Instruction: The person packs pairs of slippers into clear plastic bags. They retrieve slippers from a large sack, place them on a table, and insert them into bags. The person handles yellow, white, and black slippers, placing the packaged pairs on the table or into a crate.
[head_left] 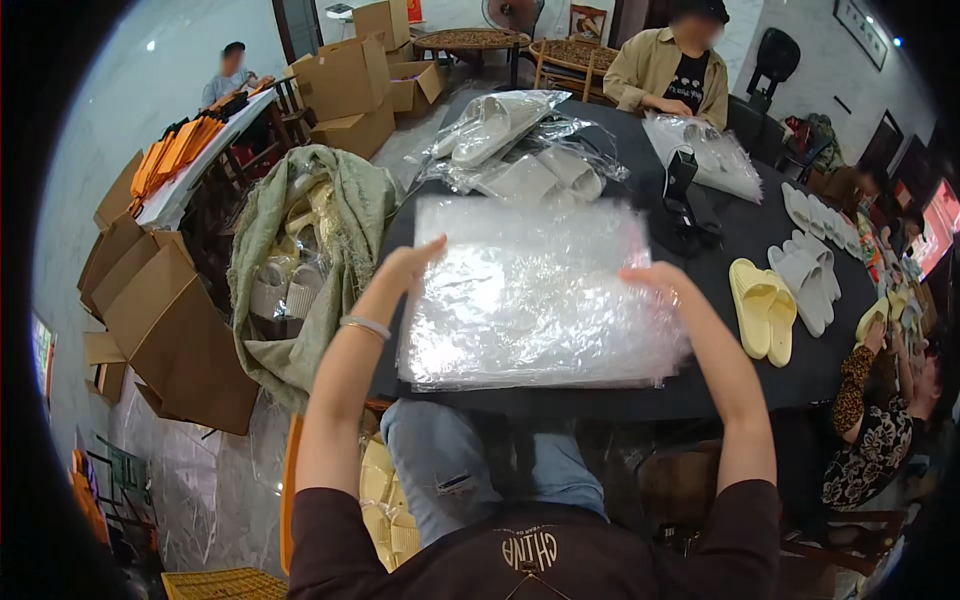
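A stack of clear plastic bags (530, 300) lies spread in front of me over the black tabletop, shining with glare. My left hand (412, 264) grips its left side, thumb on top and the other fingers mostly hidden. On the opposite side my right hand (655, 280) holds the stack's edge in the same way. Just beyond the bags, white slippers (487, 128) in clear bags are heaped on the table. To the right of the stack, a pair of yellow slippers (763, 312) sits beside grey slippers (806, 283).
A green woven sack (255, 250) of bagged slippers stands left of the black table (720, 375). Cardboard boxes (175, 320) crowd the left floor. A black device (682, 190) stands on the table. Across sits a co-worker (675, 75) with bagged slippers; others work at the right.
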